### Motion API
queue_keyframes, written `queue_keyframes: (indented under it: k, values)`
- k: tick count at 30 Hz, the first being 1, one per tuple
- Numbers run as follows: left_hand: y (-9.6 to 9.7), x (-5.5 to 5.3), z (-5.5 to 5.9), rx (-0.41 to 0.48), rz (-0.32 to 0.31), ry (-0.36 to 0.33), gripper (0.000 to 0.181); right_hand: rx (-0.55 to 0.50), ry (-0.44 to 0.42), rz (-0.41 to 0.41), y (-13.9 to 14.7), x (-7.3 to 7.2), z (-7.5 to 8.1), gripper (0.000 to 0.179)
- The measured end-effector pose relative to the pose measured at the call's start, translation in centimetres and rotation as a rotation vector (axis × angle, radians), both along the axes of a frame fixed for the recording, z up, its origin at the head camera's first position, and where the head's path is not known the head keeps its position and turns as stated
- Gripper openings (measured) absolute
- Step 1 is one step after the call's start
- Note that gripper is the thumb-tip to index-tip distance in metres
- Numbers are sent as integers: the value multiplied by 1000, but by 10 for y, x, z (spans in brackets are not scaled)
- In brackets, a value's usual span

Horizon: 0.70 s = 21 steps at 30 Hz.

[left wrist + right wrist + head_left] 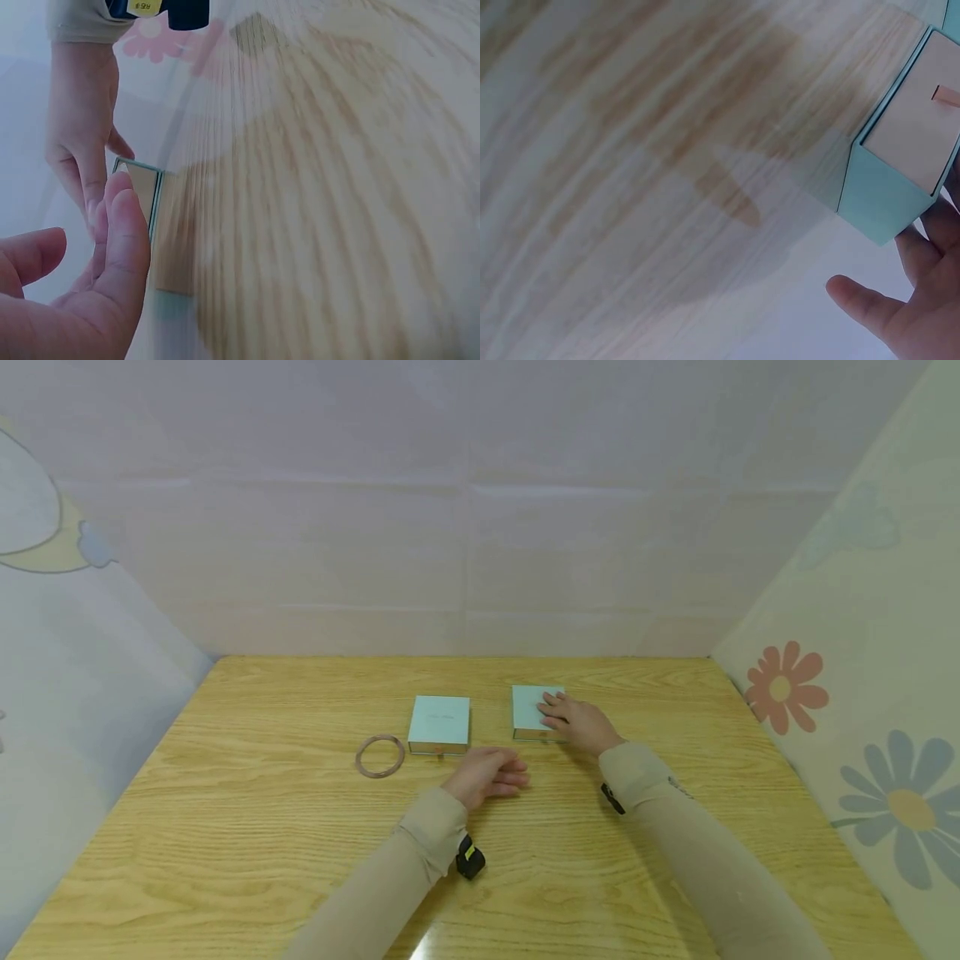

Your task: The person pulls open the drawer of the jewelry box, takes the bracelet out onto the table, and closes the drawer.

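Note:
Two small pale-blue drawer boxes lie on the wooden table. On the lid of the right box my right hand rests its outstretched fingers. The right wrist view shows this box's teal side and its pinkish front with a small pull tab. In front of the gap between the boxes is my left hand, its fingers loosely bent and holding nothing. The left box has faint lettering on its lid and a tan front facing me. A thin brownish ring like a bangle lies left of it.
A plain pale backdrop rises behind the table's far edge. Sheets printed with flowers and cartoon shapes stand along both sides. Each wrist wears a dark camera strap over a beige sleeve.

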State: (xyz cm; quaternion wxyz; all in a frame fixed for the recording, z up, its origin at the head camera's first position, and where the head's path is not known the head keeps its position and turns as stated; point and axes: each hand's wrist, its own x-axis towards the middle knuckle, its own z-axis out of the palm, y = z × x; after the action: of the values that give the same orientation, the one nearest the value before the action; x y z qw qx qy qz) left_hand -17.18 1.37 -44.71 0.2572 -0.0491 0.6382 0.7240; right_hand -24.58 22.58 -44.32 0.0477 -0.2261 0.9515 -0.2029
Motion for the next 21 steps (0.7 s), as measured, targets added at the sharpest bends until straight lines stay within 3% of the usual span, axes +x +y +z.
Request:
queue_keyframes:
  k: [14,21]
  values:
    - [22,-10,-2,40,34,-22,33,0,14,1,-2,2,-1,43]
    - [32,-15,1,23,17,-27,33,-8,13,-4,0,0,-1,43]
